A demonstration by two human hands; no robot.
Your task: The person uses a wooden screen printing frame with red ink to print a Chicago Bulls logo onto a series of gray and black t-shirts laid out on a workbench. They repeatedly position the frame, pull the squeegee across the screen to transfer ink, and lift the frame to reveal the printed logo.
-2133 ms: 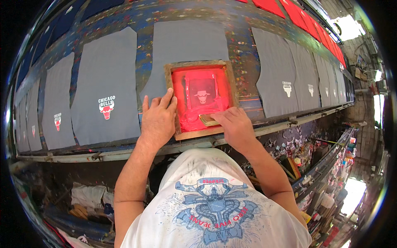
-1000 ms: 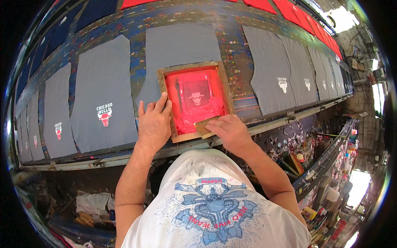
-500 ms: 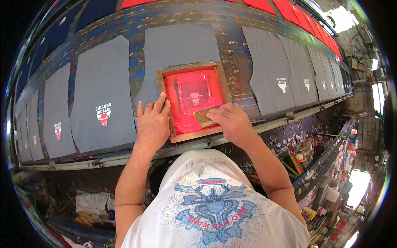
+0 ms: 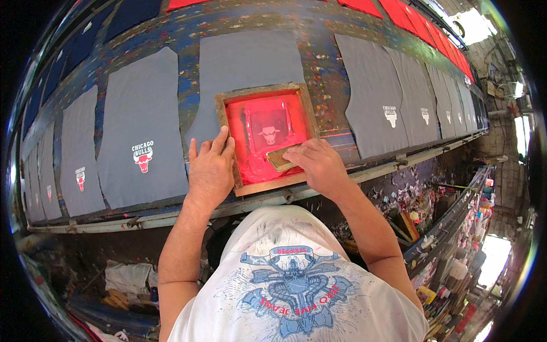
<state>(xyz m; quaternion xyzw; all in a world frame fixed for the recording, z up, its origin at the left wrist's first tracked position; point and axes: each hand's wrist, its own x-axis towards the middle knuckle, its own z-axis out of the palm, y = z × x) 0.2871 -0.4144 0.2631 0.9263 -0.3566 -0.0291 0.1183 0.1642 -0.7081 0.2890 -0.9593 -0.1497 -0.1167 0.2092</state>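
Observation:
A wooden-framed printing screen (image 4: 312, 117) lies over the near end of a grey fabric piece (image 4: 250, 60) on the long table. Its mesh is red, with wet red ink around a pale bull's-head stencil (image 4: 269, 135). My left hand (image 4: 212, 165) grips the frame's left side, fingertips on the wood. In my right hand (image 4: 320, 165) is a squeegee (image 4: 279, 159) with a wooden handle, held tilted at the screen's near right, in the ink. Its blade edge is mostly hidden.
Grey fabric pieces with a printed bull emblem lie left (image 4: 139, 119) and right (image 4: 370, 97). Those on the left have red in the emblem; the right ones look white. A metal rail (image 4: 165, 216) edges the table in front of me. Red fabric (image 4: 407, 25) lies at the far right.
The squeegee has shifted very slightly and stays at the screen's near right. My left hand remains on the frame.

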